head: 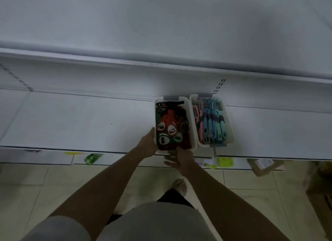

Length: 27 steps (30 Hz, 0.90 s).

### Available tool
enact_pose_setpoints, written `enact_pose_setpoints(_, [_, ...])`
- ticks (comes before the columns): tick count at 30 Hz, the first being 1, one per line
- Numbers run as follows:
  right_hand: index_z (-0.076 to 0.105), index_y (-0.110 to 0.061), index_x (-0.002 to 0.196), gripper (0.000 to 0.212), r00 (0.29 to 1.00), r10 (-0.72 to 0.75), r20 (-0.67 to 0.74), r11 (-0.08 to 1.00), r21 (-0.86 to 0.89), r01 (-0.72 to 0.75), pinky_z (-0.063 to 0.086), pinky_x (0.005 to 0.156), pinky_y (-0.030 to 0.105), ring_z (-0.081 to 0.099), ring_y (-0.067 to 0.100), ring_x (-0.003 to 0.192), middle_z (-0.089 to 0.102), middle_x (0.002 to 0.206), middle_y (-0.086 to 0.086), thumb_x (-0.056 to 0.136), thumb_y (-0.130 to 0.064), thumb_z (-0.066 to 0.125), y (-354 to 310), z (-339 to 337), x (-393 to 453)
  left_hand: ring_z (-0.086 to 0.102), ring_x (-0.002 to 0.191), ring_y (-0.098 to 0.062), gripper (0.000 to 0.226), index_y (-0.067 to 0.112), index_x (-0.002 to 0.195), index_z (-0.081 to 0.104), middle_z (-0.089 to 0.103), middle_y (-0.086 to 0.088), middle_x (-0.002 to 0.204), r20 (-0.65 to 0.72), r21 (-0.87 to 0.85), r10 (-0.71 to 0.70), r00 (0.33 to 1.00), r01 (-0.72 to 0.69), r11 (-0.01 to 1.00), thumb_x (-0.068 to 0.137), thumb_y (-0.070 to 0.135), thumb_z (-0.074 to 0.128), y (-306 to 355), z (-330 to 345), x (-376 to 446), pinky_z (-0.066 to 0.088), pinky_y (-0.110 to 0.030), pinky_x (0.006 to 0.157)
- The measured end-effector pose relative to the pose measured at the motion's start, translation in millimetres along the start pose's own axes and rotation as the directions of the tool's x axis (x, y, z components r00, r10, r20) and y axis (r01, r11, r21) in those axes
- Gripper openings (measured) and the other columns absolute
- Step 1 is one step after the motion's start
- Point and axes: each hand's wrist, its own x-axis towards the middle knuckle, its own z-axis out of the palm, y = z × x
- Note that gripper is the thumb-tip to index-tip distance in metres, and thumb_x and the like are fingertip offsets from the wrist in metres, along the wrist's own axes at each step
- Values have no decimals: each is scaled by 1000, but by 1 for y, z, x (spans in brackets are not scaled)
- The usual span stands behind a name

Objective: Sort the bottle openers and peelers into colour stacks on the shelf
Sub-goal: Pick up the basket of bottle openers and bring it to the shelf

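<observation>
Right of my right hand (181,159), touching the bin I'm holding: a second white plastic bin (230,133) packed with blue, teal and pink plastic peelers (213,125). It blocks any sideways shift to the right. Nothing stands left of my left hand (148,143), just bare shelf. Below my hands on the shelf's front edge: yellow-green price tags (224,162) to the right, a small green packet (92,158) to the left. A brown cardboard box (264,166) sits far right on the floor.

Task items: red and green plastic bottle openers (168,131) lie piled in the white plastic bin (193,133) between my hands. The bin's long axis runs away from me, front to back, tilted slightly. The openers' rounded heads point toward me at the near end. The peelers in the neighbour bin lie lengthwise along the same axis.

Hands: left palm is flat against the bin's left wall near the front corner, fingers extended. Right hand is at the front edge, fingers spread and mostly straight under the rim; I can't tell how firmly it holds.

Surface: white metal shelf (71,118), another shelf overhanging above. Floor is pale beige tile (53,187). Lighting is dim.
</observation>
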Motion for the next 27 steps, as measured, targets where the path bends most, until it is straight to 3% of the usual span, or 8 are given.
enact_pose_setpoints(2, [56,1,118,37,1000,-5,-13,992,-127,4,58,55,39,69,30,77,67,104,18,104,-32,44,2,-1,-6,43,135,-25,67,15,150,32,45,-10,147,68,33,13,998,-16,999,92,4,61,-2,-5,-2,37,-29,107])
enact_pose_setpoints(4, [57,-3,117,44,999,-32,-44,970,-243,20,58,60,40,67,28,79,66,103,14,102,-42,45,5,1,-12,32,143,-24,72,15,155,23,33,-10,157,138,60,7,990,-15,998,93,0,57,-9,-11,-4,30,-30,115])
enact_pose_setpoints(8, [40,-11,134,48,977,-157,-144,949,-297,108,57,59,38,65,31,96,58,120,12,98,-40,54,18,7,-30,34,142,-25,70,12,154,26,34,-8,154,237,53,78,968,-92,994,94,2,60,-30,-13,-21,29,-29,112])
enact_pose_setpoints(13, [28,-12,135,49,939,-276,-205,935,-283,213,49,48,29,63,18,66,50,115,16,99,-33,54,46,11,-51,48,131,-27,58,6,145,43,48,-13,146,58,-32,107,993,-105,994,91,-3,60,-58,-4,-39,39,-29,103])
enact_pose_setpoints(16, [23,-19,141,62,934,-303,-189,915,-331,230,51,54,31,63,33,97,52,131,21,93,-36,59,53,7,-51,50,128,-27,63,4,146,40,50,-13,143,32,-97,49,998,-46,994,89,3,67,-60,5,-47,40,-29,102])
enact_pose_setpoints(21, [26,-6,146,66,935,-334,-117,858,-449,250,49,72,41,58,30,84,61,115,26,94,-24,62,43,-21,-23,46,134,-27,71,10,149,35,44,-10,149,-8,-55,5,1000,-5,998,89,17,72,-61,11,-38,39,-38,111])
enact_pose_setpoints(24, [29,-11,148,71,943,-329,-45,858,-432,279,52,86,47,58,32,103,49,136,13,90,-23,69,36,-39,5,49,130,-28,73,13,151,35,45,-8,149,-127,-36,-25,992,20,999,89,21,72,-63,25,-29,44,-39,104])
enact_pose_setpoints(27, [37,-16,142,70,943,-332,18,821,-486,298,52,93,51,53,32,117,42,136,3,84,-31,73,36,-58,29,53,124,-28,71,15,148,39,49,-6,145,-180,-53,-31,983,21,998,87,23,74,-64,48,-23,46,-39,101])
